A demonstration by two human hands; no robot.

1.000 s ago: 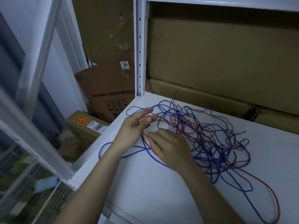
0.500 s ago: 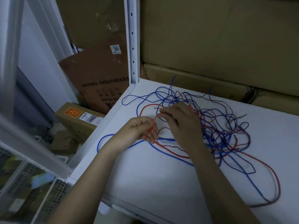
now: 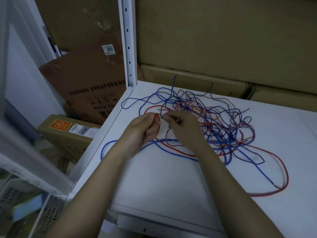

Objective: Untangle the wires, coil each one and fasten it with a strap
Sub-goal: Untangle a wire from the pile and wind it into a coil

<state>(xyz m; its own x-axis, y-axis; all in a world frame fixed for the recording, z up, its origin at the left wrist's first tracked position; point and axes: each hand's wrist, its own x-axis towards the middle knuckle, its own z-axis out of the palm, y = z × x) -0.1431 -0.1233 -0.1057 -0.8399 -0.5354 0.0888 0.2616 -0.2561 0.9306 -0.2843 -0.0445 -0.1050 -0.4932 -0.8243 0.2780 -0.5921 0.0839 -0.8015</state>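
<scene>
Two bare hands work over a white shelf (image 3: 171, 182) that carries a loose tangle of wires (image 3: 214, 124). The tangle lies on the rear half of the shelf, toward the left upright, and consists of blue, red and dull pinkish strands crossing one another; none is coiled or strapped.

The left hand (image 3: 144, 129) is raised just above the shelf with its fingers curled, pinching a red wire (image 3: 284, 170) between thumb and fingertips at the top of the hand. That red wire runs down under the hands and sweeps out in a wide loop toward the right front of the shelf.

The right hand (image 3: 181, 127) sits just beside the left, fingertips nearly meeting it. Its fingers are curled and appear to pinch a thin strand; which strand cannot be determined.

A blue wire (image 3: 106, 146) forms a loop near the left edge of the shelf, passing under the left wrist.

A white perforated post (image 3: 128, 48) stands at the rear left corner. Large cardboard boxes (image 3: 214, 35) are stacked behind the shelf. A smaller box with an orange label (image 3: 60, 125) lies lower down at the left.
</scene>
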